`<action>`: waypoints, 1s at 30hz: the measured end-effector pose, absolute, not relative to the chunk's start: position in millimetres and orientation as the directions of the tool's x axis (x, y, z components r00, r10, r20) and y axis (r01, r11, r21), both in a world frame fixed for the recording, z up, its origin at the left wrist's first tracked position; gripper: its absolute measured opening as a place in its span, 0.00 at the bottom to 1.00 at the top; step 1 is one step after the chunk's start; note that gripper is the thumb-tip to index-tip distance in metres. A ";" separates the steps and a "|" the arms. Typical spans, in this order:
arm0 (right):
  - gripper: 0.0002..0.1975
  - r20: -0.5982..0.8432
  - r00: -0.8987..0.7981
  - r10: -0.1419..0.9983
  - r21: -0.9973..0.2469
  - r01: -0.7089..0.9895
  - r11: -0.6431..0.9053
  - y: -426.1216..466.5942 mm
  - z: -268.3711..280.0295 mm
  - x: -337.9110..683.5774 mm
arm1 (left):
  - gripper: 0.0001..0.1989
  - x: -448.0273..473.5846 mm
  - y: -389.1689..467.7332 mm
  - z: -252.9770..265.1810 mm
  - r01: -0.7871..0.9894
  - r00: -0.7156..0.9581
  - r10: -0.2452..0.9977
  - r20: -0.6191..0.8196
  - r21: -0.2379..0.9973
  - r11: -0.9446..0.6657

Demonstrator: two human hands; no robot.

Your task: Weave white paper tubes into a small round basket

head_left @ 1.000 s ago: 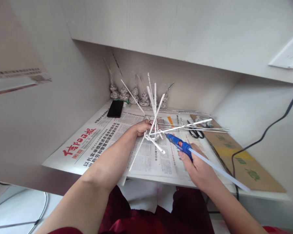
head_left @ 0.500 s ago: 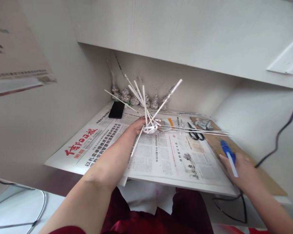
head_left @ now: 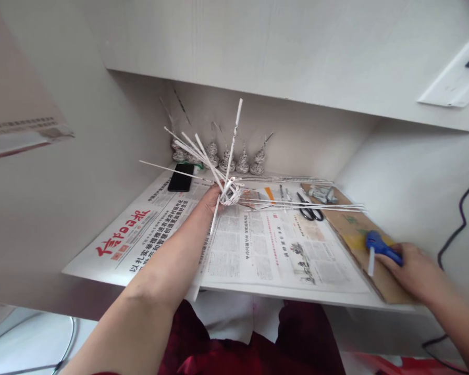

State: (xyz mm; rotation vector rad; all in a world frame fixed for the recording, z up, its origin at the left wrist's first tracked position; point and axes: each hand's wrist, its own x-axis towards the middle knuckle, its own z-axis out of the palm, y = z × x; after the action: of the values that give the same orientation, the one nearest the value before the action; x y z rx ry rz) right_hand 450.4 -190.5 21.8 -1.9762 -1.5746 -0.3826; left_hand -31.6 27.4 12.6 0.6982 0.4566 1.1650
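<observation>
My left hand point(head_left: 214, 200) is closed on a small weaving of rolled paper point(head_left: 231, 194), held above the newspaper point(head_left: 254, 250). Long white paper sticks fan out from it upward, to the left and to the right. At the right, my right hand point(head_left: 416, 268) is wrapped round the handle of a blue glue gun point(head_left: 383, 249). A white glue stick point(head_left: 371, 262) pokes out of the gun and points down. The gun is over a brown cardboard sheet point(head_left: 391, 289); whether it touches the cardboard I cannot tell.
Several woven paper gourds point(head_left: 242, 159) stand along the back wall, with a black phone point(head_left: 181, 178) before them. Black scissors point(head_left: 310, 211) lie near crumpled clear plastic point(head_left: 322, 194) on the cardboard. A dark cord point(head_left: 461, 219) runs down the right wall.
My right hand has shifted right with the glue gun, which has turned so its handle now shows in my grip. The paper weaving has tilted, its sticks swinging left.
</observation>
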 end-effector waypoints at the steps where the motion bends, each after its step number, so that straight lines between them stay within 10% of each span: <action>1: 0.21 0.511 0.277 0.814 -0.237 0.955 -0.176 -188.2 22.2 450.5 | 0.04 -32.0 27.9 13.8 -0.691 0.317 0.948 0.011 0.687 0.223; 8: 0.12 0.454 0.131 0.881 0.044 0.985 -0.169 -160.0 48.6 388.4 | 0.02 -33.2 29.3 17.3 -0.764 0.197 0.980 -0.028 0.622 0.172; 16: 0.09 0.345 -0.139 0.928 -0.315 0.914 0.254 -88.7 48.2 219.0 | 0.04 -33.7 32.8 12.8 -0.759 0.137 0.991 -0.002 0.643 0.106; 30: 0.05 0.407 -0.187 0.894 -0.215 0.932 0.293 -19.3 9.2 156.2 | 0.10 -28.8 30.3 5.7 -0.634 0.163 0.985 0.049 0.771 0.067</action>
State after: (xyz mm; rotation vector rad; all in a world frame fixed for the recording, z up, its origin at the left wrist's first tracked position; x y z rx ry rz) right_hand 156.2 -19.3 9.2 -1.6297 -2.1129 -0.1107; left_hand -28.8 30.3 5.7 0.7613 0.5806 1.3291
